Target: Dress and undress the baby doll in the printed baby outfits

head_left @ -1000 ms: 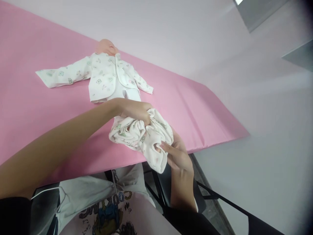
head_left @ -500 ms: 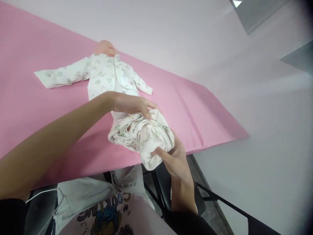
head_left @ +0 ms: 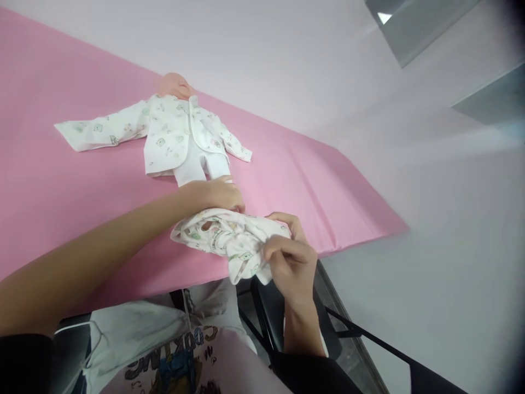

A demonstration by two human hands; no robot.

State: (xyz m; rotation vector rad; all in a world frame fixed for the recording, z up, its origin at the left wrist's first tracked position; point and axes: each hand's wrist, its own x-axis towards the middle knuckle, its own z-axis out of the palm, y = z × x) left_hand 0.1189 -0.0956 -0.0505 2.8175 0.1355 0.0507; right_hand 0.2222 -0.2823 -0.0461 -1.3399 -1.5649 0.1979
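Surface: pink padded surface (head_left: 61,180) running from the left edge across to a corner at the right, with pale wall above it and pale floor to its right.
Doll: a baby doll (head_left: 177,86) lies on its back on the pink, well up from the near edge, head away from the person, dressed in a white printed jacket (head_left: 166,134) with one sleeve spread far to the left and white legs pointing toward the hands.
Garment: a bunched white printed garment (head_left: 221,236) sits at the near edge of the surface, just below the doll's feet, partly hanging past the edge.
Left hand: the left hand (head_left: 215,194) lies knuckles-up on the far side of the bundle, fingers curled down into the cloth at its top; it appears to grip the fabric, though the fingertips are hidden.
Right hand: the right hand (head_left: 289,260) is closed on the near right end of the garment, fingers folded over a fold of cloth, past the surface's edge.
Below: a black chair frame (head_left: 353,331) shows under the right forearm, and a grey printed shirt (head_left: 164,350) fills the bottom of the view.
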